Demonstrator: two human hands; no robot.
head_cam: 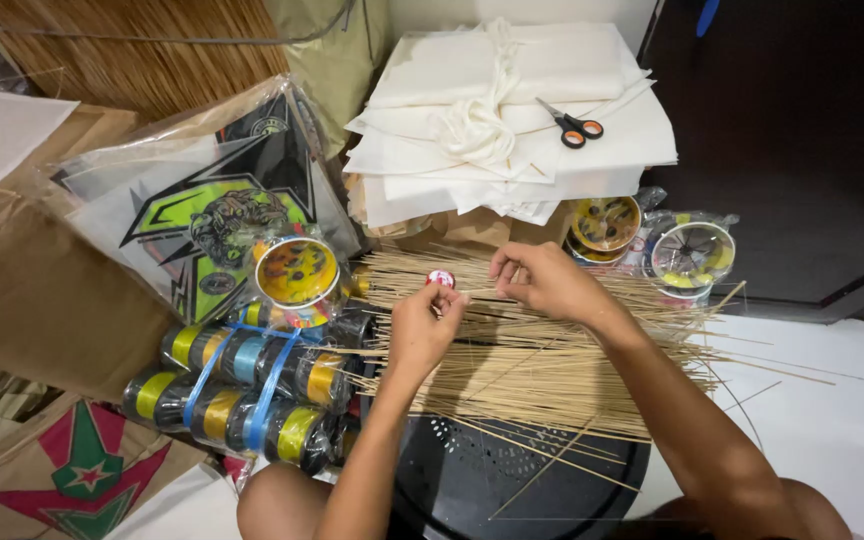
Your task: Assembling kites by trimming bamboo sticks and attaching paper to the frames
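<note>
One pair of scissors [570, 127], one stack of white paper sheets [512, 120], one round black stool [512, 480], two hands, sticks [532, 350] too many to count.

White tiled floor [832, 400] at near right, evenly lit. Dark brown door or cabinet front [792, 130] far right. Pale wall strip [512, 15] far centre. Woven reed mat [132, 50] far left, brown paper sheets [32, 290] spread at left.

Thin matt wooden sticks [522, 350]; glossy plastic spools [242, 385]; white cloth [512, 110].
</note>
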